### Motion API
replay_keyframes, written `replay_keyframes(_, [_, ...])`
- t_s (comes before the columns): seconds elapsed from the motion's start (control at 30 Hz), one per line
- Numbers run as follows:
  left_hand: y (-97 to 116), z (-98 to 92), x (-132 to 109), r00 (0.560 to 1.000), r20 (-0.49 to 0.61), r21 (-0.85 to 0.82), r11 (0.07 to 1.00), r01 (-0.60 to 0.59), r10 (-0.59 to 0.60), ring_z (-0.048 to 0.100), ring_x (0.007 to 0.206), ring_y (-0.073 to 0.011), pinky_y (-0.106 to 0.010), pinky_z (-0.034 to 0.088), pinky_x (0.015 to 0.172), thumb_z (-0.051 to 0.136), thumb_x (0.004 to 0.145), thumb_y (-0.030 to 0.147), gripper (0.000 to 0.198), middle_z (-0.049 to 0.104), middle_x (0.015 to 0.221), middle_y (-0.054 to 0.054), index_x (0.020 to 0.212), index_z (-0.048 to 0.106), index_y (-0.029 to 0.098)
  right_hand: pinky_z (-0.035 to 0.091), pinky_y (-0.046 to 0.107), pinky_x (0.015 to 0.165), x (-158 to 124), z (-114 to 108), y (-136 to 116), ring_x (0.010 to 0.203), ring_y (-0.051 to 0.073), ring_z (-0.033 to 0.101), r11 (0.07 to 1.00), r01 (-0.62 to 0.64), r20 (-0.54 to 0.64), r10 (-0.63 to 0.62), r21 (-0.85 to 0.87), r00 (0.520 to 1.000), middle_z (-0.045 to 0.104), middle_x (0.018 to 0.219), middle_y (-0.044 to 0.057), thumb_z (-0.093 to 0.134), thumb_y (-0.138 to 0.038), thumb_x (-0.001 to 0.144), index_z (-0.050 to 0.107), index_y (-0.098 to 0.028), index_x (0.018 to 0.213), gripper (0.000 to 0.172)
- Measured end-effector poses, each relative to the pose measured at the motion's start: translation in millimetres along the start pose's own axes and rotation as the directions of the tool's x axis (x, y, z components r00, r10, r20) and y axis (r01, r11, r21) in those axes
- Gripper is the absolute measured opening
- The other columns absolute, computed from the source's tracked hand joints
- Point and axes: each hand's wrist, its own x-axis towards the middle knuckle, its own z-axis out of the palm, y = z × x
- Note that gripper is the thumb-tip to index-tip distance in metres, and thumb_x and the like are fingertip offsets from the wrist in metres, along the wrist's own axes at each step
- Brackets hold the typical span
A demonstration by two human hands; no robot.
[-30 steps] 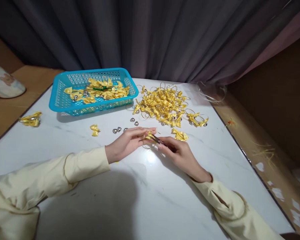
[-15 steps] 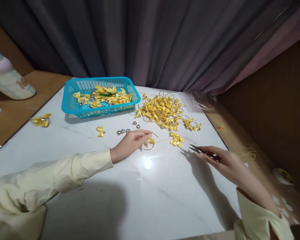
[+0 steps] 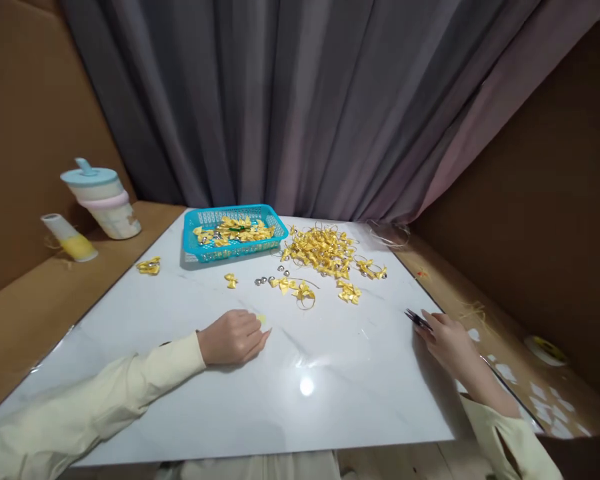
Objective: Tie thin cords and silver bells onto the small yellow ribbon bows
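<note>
My left hand (image 3: 236,338) rests on the white tabletop with its fingers curled together; a small pale yellow bit shows at its fingertips, too small to name. Over at the right, my right hand (image 3: 445,337) is closed on scissors (image 3: 418,320), whose dark blades point left. Between and beyond the hands lie a yellow bow with a looped cord (image 3: 304,293), another bow beside it (image 3: 283,285), and a cluster of bows (image 3: 349,292). Several silver bells (image 3: 264,281) sit left of them. Farther back is a large pile of yellow bows (image 3: 323,248) with cords and bells.
A blue basket (image 3: 235,252) holding bows stands at the back. On the left are a tumbler (image 3: 113,213) and a tube with yellow contents (image 3: 73,240). A tape roll (image 3: 546,350) and white scraps (image 3: 550,400) lie at the right.
My left hand has let go of the looped bow and moved left and nearer to me. My right hand has moved slightly right with the scissors. The view has tilted up.
</note>
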Motion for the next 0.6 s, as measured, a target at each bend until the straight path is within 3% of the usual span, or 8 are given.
replay_keyframes(0.1, [3,1.3,-10,0.997,-0.006,0.011,0.997,-0.083,0.083,0.028,0.041,-0.0123,-0.031,0.016,0.045,0.047,0.085,0.024,0.037,0.041,0.043,-0.001,0.049,0.043,0.02,0.048,0.039,0.079,22,-13,-48,0.088,0.028,0.062,0.985,0.123,0.059,-0.131,0.121,0.99,0.064,0.098,0.019,0.046,-0.024,0.083,0.064,-0.01,0.103,0.03])
replay_keyframes(0.17, [3,3.2,-12,0.989,0.004,0.043,0.988,-0.149,0.149,0.029,0.039,-0.0119,-0.032,0.015,0.044,0.043,0.087,0.023,0.037,0.041,0.042,-0.002,0.05,0.043,0.019,0.047,0.039,0.084,37,-21,-92,0.098,0.026,0.06,0.922,0.261,0.144,-0.311,0.287,0.939,0.061,0.108,0.02,0.041,-0.023,0.088,0.059,-0.009,0.111,0.032])
replay_keyframes(0.3, [-2,6.2,-13,0.983,0.031,0.231,0.956,-0.183,0.181,0.036,0.04,-0.0121,-0.03,0.02,0.044,0.035,0.092,0.02,0.036,0.049,0.047,-0.001,0.058,0.047,0.018,0.047,0.026,0.077,67,-14,-165,0.091,0.019,0.061,0.851,0.397,0.148,-0.466,0.344,0.872,0.064,0.1,0.012,0.052,-0.018,0.085,0.061,-0.011,0.108,0.026])
replay_keyframes(0.4, [-6,6.4,-14,0.992,-0.024,0.299,0.947,-0.113,0.126,0.042,0.044,-0.013,-0.028,0.027,0.046,0.032,0.094,0.022,0.036,0.052,0.052,-0.001,0.063,0.049,0.018,0.043,0.021,0.059,86,2,-192,0.065,0.014,0.059,0.815,0.466,0.137,-0.535,0.344,0.834,0.064,0.073,0.006,0.059,-0.012,0.077,0.067,-0.012,0.079,0.008])
replay_keyframes(0.47, [-8,5.2,-13,0.994,-0.086,0.308,0.95,-0.043,0.072,0.047,0.05,-0.0144,-0.028,0.033,0.051,0.03,0.095,0.022,0.036,0.054,0.056,-0.002,0.066,0.051,0.017,0.039,0.021,0.055,94,9,-204,0.056,0.012,0.053,0.789,0.514,0.095,-0.572,0.337,0.815,0.06,0.061,0.004,0.06,-0.009,0.076,0.064,-0.012,0.065,0.012])
replay_keyframes(0.6, [-12,1.8,-10,0.955,-0.275,0.147,0.977,0.155,-0.11,0.057,0.081,-0.0176,-0.03,0.044,0.075,0.034,0.095,0.023,0.024,0.063,0.083,-0.008,0.089,0.055,0.015,0.039,0.026,0.064,86,10,-229,0.07,0.016,0.054,0.743,0.6,-0.084,-0.605,0.298,0.791,0.062,0.073,0.008,0.051,-0.012,0.086,0.065,-0.012,0.073,0.019])
